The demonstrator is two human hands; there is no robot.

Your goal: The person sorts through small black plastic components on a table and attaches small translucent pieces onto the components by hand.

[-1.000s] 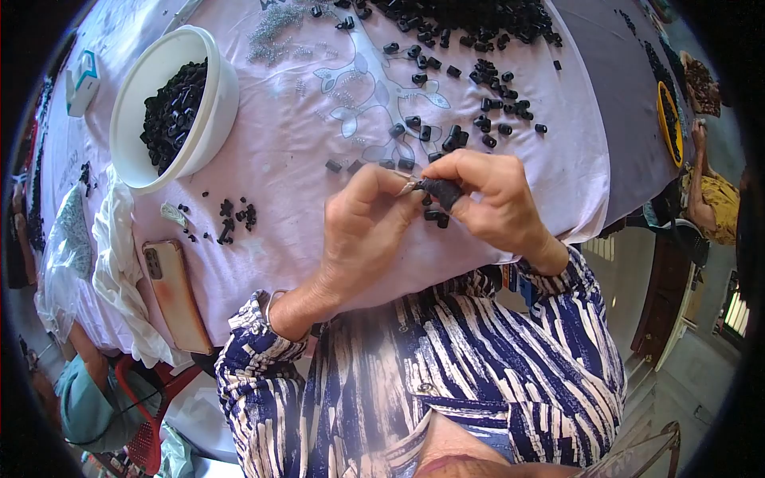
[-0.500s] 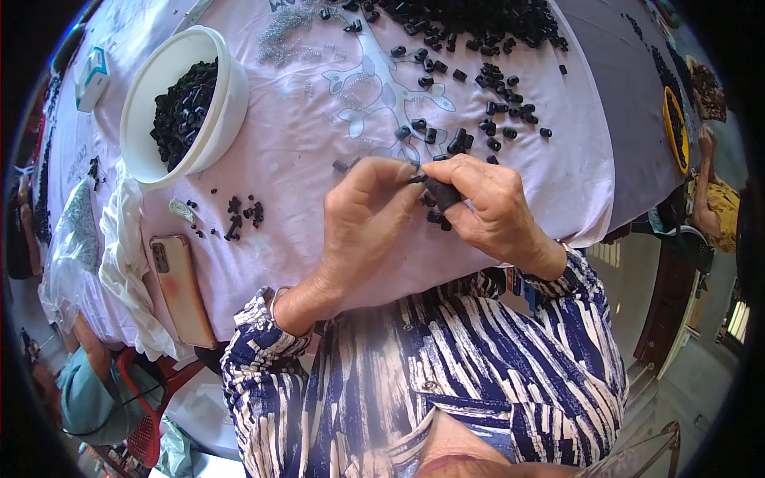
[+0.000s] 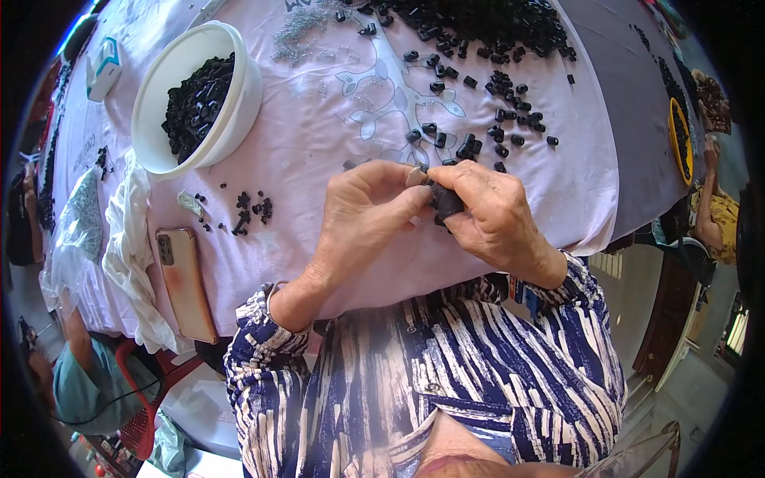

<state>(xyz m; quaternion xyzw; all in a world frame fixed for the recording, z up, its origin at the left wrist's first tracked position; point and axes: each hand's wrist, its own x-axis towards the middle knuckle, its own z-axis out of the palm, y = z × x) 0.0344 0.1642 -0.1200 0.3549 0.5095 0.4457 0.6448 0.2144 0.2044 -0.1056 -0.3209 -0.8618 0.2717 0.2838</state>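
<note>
Close together over the near part of the cloth, both of my hands meet at the fingertips. My left hand (image 3: 362, 209) is closed in a pinch on a small black part (image 3: 423, 169). My right hand (image 3: 500, 209) is closed around a dark, matte, rounded piece (image 3: 447, 202), its thumb and forefinger near that same small part. The fingers partly hide both items, so their exact kind cannot be made out. Just beyond the hands lie several short black plastic fittings (image 3: 468, 146). To the left is a group of smaller black bits (image 3: 243, 217).
A white bowl (image 3: 249, 103) of black pieces stands at the left, near a phone (image 3: 185, 283), a crumpled white cloth (image 3: 127, 239) and a clear plastic bag (image 3: 80, 215). A large heap of black fittings (image 3: 494, 24) lies at the back. Other people sit at both sides.
The left thumb and fingers have shifted slightly around the small part, and the right hand has turned a little. The whole view has moved slightly; the table items stay put.
</note>
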